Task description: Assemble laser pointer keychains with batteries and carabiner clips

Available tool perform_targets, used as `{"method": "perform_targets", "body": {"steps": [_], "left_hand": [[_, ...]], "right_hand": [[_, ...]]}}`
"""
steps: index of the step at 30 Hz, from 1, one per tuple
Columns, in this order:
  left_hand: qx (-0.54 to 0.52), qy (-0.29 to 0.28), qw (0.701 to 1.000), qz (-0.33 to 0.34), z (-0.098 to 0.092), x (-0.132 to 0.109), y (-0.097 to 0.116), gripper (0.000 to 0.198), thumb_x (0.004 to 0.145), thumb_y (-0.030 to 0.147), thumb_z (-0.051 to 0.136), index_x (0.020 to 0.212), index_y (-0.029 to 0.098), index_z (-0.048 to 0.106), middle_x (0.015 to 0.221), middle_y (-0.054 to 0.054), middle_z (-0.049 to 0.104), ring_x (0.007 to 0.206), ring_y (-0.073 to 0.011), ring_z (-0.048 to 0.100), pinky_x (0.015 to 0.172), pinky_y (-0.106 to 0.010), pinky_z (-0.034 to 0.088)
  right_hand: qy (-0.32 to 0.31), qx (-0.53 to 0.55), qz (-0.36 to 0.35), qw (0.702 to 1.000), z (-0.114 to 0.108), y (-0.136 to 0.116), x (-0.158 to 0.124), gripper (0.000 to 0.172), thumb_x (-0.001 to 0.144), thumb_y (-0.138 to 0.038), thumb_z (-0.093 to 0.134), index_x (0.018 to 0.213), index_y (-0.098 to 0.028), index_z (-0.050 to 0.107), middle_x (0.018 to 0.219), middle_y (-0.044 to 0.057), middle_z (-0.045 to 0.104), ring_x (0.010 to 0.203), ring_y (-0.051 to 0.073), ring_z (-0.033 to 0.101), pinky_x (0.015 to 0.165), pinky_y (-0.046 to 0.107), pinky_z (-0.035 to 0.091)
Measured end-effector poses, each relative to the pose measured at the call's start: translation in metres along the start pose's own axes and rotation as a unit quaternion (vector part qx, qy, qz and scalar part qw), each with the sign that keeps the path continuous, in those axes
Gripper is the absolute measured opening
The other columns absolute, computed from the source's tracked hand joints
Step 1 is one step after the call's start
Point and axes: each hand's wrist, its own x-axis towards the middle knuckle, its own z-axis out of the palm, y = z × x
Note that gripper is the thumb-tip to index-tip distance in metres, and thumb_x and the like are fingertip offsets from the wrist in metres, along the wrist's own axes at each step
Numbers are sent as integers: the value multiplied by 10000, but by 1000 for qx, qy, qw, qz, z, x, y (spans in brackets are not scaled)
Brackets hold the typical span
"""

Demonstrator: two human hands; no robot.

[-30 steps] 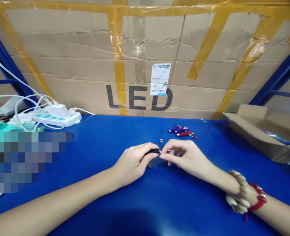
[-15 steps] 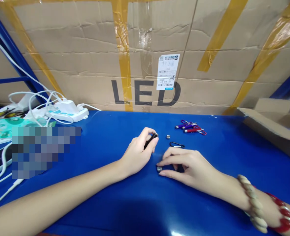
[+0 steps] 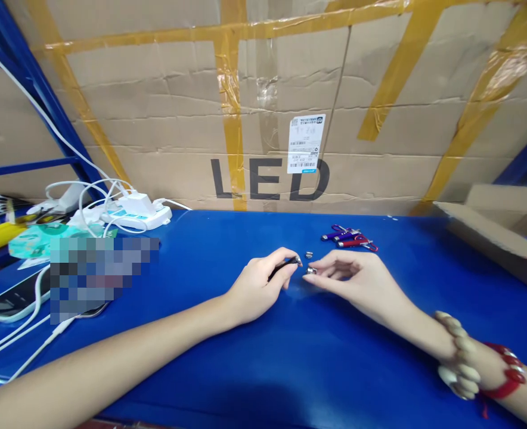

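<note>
My left hand [image 3: 257, 289] is closed around a small black tube [image 3: 285, 266], its open end pointing right. My right hand [image 3: 355, 283] pinches a small silver metal piece [image 3: 310, 271] between thumb and forefinger, held just off the tube's end. Another small silver piece [image 3: 309, 254] lies on the blue table [image 3: 290, 357] just behind the fingers. Beaded bracelets, pale and red, circle my right wrist [image 3: 473, 366].
Several small keychain torches, purple and red [image 3: 349, 237], lie behind my right hand. A white power strip with cables [image 3: 133, 213] sits at the left. An open cardboard box [image 3: 496, 235] stands at the right. A big taped carton marked LED [image 3: 267, 179] closes off the back.
My right hand picked a silver piece up off the table and raised it to the tube's end. The left hand turned the tube toward it. The view shifted slightly.
</note>
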Motion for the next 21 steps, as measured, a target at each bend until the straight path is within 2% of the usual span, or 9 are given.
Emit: {"method": "perform_targets", "body": {"steps": [3,6,11,21], "left_hand": [[37,-16,999,17,0,-1,0,169,902,257,384,974,201,527,643,46,539,609,-99,516,617,-210,385],[66,-33,997,33,1,-3,0,173,897,263,400,992,208,534,689,32,576,643,-110,545,620,-211,395],[82,-45,994,57,1,-3,-1,201,903,249,385,1011,205,549,716,17,600,667,-117,563,637,-210,409],[76,-51,994,62,0,-1,0,193,912,223,371,974,196,552,673,33,556,625,-100,532,630,-201,397]], "right_hand": [[42,-6,-18,999,-5,0,5,280,646,-401,705,767,-149,690,715,55,698,609,169,646,559,262,537],[51,-15,-38,998,-9,-3,6,227,693,-369,678,801,-171,701,812,49,708,690,166,655,603,250,537],[19,-20,-65,997,-8,-6,3,160,749,-329,636,826,-207,706,830,20,697,722,138,642,592,214,524],[-24,2,-81,996,-8,-4,2,174,772,-336,610,839,-208,707,821,34,665,693,130,615,520,206,477]]}}
